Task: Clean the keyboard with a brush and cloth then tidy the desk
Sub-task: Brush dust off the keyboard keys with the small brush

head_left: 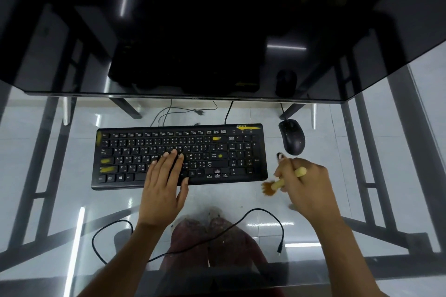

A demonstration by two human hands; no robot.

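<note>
Desk (72, 152): glass top under everything I handle.
Keyboard (179, 155): black, yellow smears, lying flat mid-desk.
My left hand (164, 184): fingers straight, pressing flat on the keys.
My right hand (305, 182): curled round the brush (277, 184), bristles just off the keyboard's right corner.
Mouse (292, 137): beside the keyboard's right end.

Left hand (164, 183) flat on keyboard (179, 155); right hand (305, 184) grips brush (277, 184).

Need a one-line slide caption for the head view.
Left hand steadies the black keyboard while the right hand holds a brush beside it.
</note>
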